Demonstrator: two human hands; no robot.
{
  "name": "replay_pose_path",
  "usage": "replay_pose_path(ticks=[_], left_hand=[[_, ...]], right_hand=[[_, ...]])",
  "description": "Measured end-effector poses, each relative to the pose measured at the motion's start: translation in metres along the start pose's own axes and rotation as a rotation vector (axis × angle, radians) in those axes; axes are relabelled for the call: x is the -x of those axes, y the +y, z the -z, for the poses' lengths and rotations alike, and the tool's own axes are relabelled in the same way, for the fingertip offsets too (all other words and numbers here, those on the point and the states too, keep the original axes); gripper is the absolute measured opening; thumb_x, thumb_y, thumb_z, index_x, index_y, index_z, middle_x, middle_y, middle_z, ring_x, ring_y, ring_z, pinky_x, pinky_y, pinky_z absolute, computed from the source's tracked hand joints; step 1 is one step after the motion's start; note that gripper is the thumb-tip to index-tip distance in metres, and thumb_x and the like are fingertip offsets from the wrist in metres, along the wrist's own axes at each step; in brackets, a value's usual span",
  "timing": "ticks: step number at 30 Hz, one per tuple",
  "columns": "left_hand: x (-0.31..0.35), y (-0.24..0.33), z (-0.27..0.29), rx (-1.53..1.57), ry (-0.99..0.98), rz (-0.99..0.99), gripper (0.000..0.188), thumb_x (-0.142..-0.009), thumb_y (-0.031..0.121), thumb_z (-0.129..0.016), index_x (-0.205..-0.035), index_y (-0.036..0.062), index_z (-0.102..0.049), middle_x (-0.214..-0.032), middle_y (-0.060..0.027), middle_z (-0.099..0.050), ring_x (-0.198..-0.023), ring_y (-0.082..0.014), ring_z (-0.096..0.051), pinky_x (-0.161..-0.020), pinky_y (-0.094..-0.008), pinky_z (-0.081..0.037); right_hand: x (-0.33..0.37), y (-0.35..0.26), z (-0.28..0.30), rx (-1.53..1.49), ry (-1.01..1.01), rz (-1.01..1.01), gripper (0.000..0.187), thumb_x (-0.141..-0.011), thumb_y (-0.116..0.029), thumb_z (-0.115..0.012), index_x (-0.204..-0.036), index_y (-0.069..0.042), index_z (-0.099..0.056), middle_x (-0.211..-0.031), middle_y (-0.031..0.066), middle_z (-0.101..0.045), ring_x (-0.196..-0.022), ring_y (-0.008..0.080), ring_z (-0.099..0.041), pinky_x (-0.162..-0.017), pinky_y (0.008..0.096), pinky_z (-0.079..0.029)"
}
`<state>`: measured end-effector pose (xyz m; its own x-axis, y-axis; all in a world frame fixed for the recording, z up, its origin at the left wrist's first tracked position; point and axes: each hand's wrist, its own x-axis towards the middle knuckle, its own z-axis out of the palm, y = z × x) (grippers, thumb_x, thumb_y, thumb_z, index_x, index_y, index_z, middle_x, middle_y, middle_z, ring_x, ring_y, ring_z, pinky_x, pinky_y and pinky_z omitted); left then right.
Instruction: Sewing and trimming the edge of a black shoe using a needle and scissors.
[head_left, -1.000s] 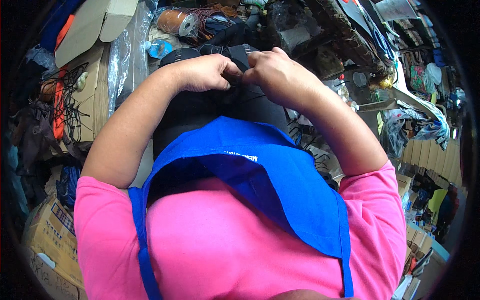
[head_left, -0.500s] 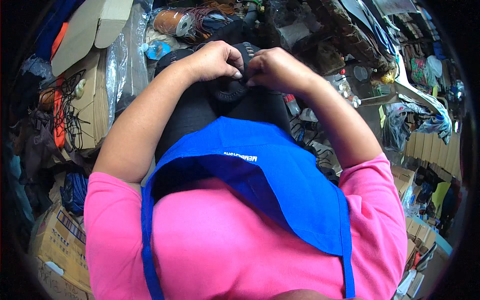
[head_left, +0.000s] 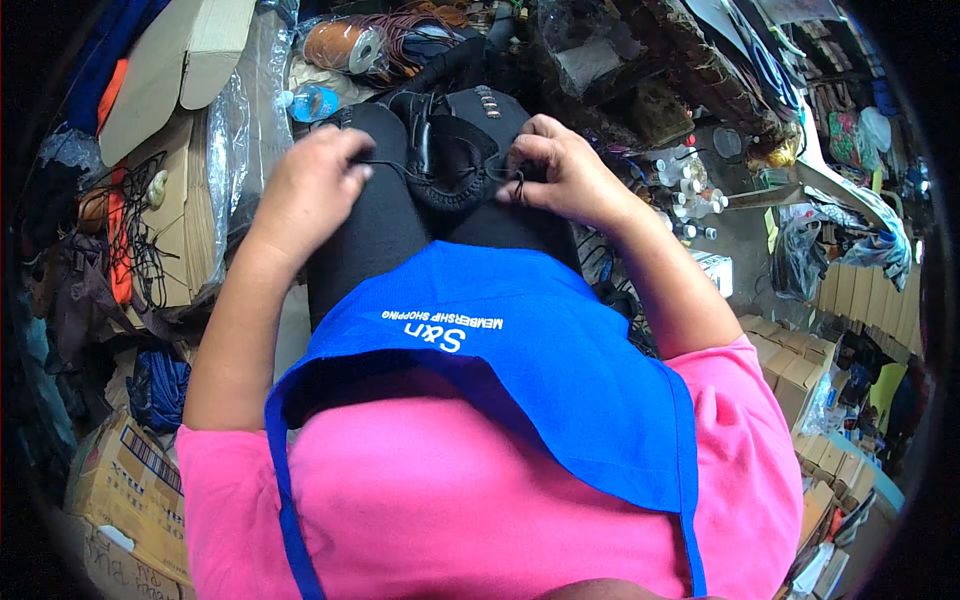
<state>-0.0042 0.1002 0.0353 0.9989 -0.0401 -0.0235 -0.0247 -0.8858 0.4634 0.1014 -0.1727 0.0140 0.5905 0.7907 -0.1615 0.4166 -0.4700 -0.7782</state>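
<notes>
A black shoe [head_left: 455, 195] with a stitched, gathered edge rests between my knees, its opening showing. From it a thin black cord [head_left: 395, 163] runs taut leftward to my left hand [head_left: 312, 185]. That hand is slightly blurred, its fingers closed on the cord above my left thigh. On the shoe's right side, my right hand [head_left: 570, 170] pinches another stretch of the dark cord, which makes a small loop by the fingertips. Whether a needle is there I cannot tell. A blue apron [head_left: 480, 290] covers my lap behind the shoe.
Beyond my left knee lie a blue-labelled bottle [head_left: 314, 102] and a wrapped orange-brown spool [head_left: 342, 46]. Tall cardboard pieces [head_left: 165, 110] stand at the left. Several small bottles [head_left: 690, 190] crowd the floor at right, with cardboard boxes [head_left: 795, 365] nearer me.
My hands were close together over the shoe and have drawn apart. The left hand moved left and nearer me, stretching the cord. More of the shoe now shows.
</notes>
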Motion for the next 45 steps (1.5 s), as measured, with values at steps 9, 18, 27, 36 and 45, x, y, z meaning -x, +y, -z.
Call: replay_pose_path(ticks=[9, 18, 27, 36, 45], left_hand=[[-0.002, 0.007, -0.008, 0.141, -0.162, -0.161, 0.025, -0.073, 0.01, -0.068, -0.097, 0.0031, -0.064, -0.093, -0.015, -0.064, -0.09, -0.0322, -0.062, -0.081, -0.0386, -0.049], [-0.017, 0.016, -0.004, 2.004, 0.146, 0.094, 0.041, -0.099, 0.036, -0.039, -0.094, 0.0033, -0.063, -0.091, -0.0116, -0.064, -0.095, -0.0211, -0.06, -0.088, -0.0367, -0.045], [-0.005, -0.021, 0.009, 1.879, 0.081, 0.345, 0.039, -0.1, 0.03, -0.037, -0.065, 0.015, -0.036, -0.055, 0.0044, -0.024, -0.047, -0.0087, -0.02, -0.06, -0.0275, -0.032], [-0.001, -0.024, -0.014, 1.941, 0.277, 0.425, 0.033, -0.1, 0.028, -0.04, -0.073, 0.0109, -0.046, -0.063, 0.0001, -0.041, -0.051, -0.0125, -0.035, -0.062, -0.0317, -0.039], [0.058, -0.087, 0.037, -0.016, 0.425, 0.114, 0.04, -0.075, 0.005, -0.069, -0.114, 0.0033, -0.062, -0.107, -0.0084, -0.063, -0.103, -0.0197, -0.057, -0.093, -0.0304, -0.042]], right_hand=[[-0.029, 0.04, -0.001, -1.812, 0.407, -0.101, 0.041, -0.096, -0.041, -0.043, -0.096, -0.004, -0.061, -0.097, 0.0139, -0.063, -0.094, 0.0292, -0.06, -0.091, 0.0459, -0.044], [-0.016, 0.035, -0.008, -2.065, 0.093, -0.181, 0.045, -0.098, -0.044, -0.038, -0.066, -0.011, -0.043, -0.054, -0.0017, -0.03, -0.048, 0.0117, -0.029, -0.058, 0.0276, -0.033], [0.012, 0.021, 0.001, -1.626, 0.25, -0.282, 0.049, -0.098, -0.042, -0.039, -0.058, -0.014, -0.034, -0.048, -0.0025, -0.024, -0.043, 0.0114, -0.023, -0.053, 0.0282, -0.029], [0.029, 0.063, -0.009, -1.765, 0.239, -0.184, 0.037, -0.095, -0.037, -0.05, -0.067, -0.013, -0.045, -0.056, -0.0002, -0.04, -0.051, 0.0145, -0.041, -0.066, 0.0351, -0.045], [0.084, 0.107, 0.076, -0.161, 0.257, -0.512, 0.057, -0.08, -0.026, -0.071, -0.129, -0.007, -0.051, -0.118, 0.0126, -0.061, -0.109, 0.0203, -0.056, -0.096, 0.0345, -0.043]])
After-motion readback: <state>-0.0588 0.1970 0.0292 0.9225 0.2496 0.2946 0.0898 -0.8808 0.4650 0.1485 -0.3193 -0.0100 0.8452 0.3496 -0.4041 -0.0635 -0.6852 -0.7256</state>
